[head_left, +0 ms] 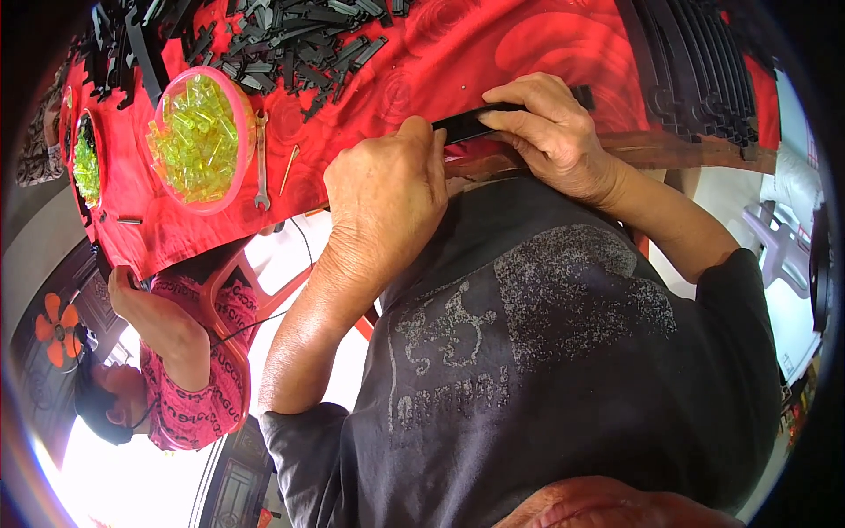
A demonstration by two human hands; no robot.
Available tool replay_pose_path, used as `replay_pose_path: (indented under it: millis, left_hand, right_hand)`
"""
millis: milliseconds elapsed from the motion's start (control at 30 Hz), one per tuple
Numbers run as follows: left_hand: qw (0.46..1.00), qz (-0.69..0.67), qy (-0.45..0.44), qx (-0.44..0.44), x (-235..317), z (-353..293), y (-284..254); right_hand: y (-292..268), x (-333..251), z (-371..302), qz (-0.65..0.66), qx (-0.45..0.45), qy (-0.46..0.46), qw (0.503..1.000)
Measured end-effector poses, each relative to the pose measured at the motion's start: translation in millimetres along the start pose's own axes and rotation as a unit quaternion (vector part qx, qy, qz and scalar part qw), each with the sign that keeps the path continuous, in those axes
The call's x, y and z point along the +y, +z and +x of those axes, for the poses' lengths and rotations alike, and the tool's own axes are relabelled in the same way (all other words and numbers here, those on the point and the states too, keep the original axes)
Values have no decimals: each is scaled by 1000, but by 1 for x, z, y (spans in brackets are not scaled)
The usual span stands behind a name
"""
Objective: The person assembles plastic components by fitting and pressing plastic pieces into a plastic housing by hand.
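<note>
A flat black strip (465, 126) spans the gap between my two hands, close to the table's near edge. My left hand (385, 183) is closed around its left end, thumb and fingers pressed together, and hides that end. My right hand (556, 132) pinches the strip farther right, with fingers on top and the thumb side beneath. A short dark end (583, 97) shows beyond my right knuckles; I cannot tell if it belongs to the same strip.
Left on the red cloth (422, 70) stands a pink-rimmed bowl (249, 145) of clear yellow-green pieces (198, 132), beside a wrench (261, 163) and thin stick (289, 170). Black parts (290, 40) lie heaped behind; long black strips (695, 70) lie right. Another person (198, 387) sits left.
</note>
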State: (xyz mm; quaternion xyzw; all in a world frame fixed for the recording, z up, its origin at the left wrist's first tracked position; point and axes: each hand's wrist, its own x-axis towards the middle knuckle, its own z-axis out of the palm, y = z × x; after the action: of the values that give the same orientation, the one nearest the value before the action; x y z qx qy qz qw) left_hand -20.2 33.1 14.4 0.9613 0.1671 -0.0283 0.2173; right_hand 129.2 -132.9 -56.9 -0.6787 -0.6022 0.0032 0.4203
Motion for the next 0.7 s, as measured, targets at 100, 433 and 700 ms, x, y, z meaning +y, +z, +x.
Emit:
replay_pose_path:
  millis: [100, 433, 700]
  left_hand:
    - [1000, -4, -14, 3, 0, 2, -3]
    - [1000, 1, -21, 0, 4, 6, -1]
    - [1000, 3, -7, -20, 3, 8, -4]
  right_hand:
    - [0, 0, 0, 0, 3, -1, 1000]
    - [0, -1, -1, 4, -8, 8, 1000]
    - [-1, -1, 1, -2, -10, 8, 1000]
